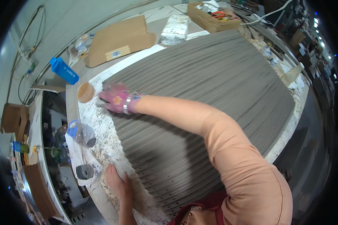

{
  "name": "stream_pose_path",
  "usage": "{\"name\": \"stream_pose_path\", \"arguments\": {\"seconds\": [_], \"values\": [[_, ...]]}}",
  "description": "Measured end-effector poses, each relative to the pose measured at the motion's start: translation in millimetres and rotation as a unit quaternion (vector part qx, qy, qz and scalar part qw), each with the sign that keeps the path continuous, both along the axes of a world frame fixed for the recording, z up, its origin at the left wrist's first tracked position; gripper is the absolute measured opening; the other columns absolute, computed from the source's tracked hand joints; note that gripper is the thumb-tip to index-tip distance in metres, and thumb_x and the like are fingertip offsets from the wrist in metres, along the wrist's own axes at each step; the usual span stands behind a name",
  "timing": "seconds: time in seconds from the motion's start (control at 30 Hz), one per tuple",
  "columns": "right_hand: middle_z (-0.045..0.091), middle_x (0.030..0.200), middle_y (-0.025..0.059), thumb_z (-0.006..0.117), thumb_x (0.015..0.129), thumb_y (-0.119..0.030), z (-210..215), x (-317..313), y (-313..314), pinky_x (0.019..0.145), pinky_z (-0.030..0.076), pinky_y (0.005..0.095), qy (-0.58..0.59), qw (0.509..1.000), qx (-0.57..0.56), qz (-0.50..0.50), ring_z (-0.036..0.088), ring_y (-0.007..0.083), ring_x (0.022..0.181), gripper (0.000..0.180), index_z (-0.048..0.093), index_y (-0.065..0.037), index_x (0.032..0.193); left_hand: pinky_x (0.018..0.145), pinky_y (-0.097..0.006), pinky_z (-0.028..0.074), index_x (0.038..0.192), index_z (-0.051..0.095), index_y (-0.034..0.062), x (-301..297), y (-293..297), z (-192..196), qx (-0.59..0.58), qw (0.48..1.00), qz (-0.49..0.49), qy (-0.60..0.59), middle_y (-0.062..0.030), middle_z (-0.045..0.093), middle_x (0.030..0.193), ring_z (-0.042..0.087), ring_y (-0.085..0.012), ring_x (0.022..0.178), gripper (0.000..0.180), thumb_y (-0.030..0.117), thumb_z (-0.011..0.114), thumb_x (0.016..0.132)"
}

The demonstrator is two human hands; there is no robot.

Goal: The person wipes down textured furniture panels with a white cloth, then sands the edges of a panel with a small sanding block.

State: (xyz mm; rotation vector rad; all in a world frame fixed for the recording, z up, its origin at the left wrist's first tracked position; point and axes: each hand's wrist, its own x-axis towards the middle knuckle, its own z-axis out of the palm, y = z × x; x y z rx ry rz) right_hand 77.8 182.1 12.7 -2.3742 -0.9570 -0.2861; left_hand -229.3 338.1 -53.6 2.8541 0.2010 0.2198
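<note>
A pink flowered glove covers my right hand (117,98), which reaches across to the far left edge of a large grey, ridged panel (199,78). Its fingers are curled and slightly blurred; a small greyish bit shows at the fingertips, too unclear to name. A metal-looking band circles that wrist. Bare, my left hand (118,182) lies on the white, crusted border beside the panel's near left edge, fingers stretched out, holding nothing. Small dark holes dot the panel's near left part. Just beyond the gloved hand stands a tub of tan material (86,92).
Along the left border are a blue bottle (64,70), a clear bottle with a blue handle (82,134) and a dark grey round piece (84,171). At the back lie a cardboard piece (118,39), a white-crusted block (175,30) and a box of tools (210,23).
</note>
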Motion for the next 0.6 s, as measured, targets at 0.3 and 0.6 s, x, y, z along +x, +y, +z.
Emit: {"name": "stream_pose_path", "arguments": {"seconds": [0.3,0.6], "values": [[0.066,0.093,0.0126,0.063,0.082,-0.023,-33.2,-4.8,-388.0,0.076,0.049,0.0444,0.065,0.919,-0.017,-0.389,0.063,0.0335,0.095,0.028,0.061,-0.018,0.110,0.110,-0.050,0.022,0.137,0.042,-0.0011,-1.9,0.8,-10.5,0.018,0.999,-0.035,-0.038,-0.0197,0.041,0.144,0.035,-0.0387,0.134,0.053,0.026,0.052,0.093],[0.061,0.121,0.0134,0.062,0.085,-0.025,-12.1,-19.8,-386.6,0.089,0.046,0.0473,-0.006,0.911,-0.202,-0.359,0.058,0.0325,0.113,0.028,0.065,-0.018,0.111,0.109,-0.048,0.027,0.134,0.045,-0.0012,-5.3,6.3,-9.0,0.014,0.998,-0.036,-0.054,-0.0185,0.045,0.141,0.038,-0.0379,0.131,0.047,0.018,0.053,0.091]]}}
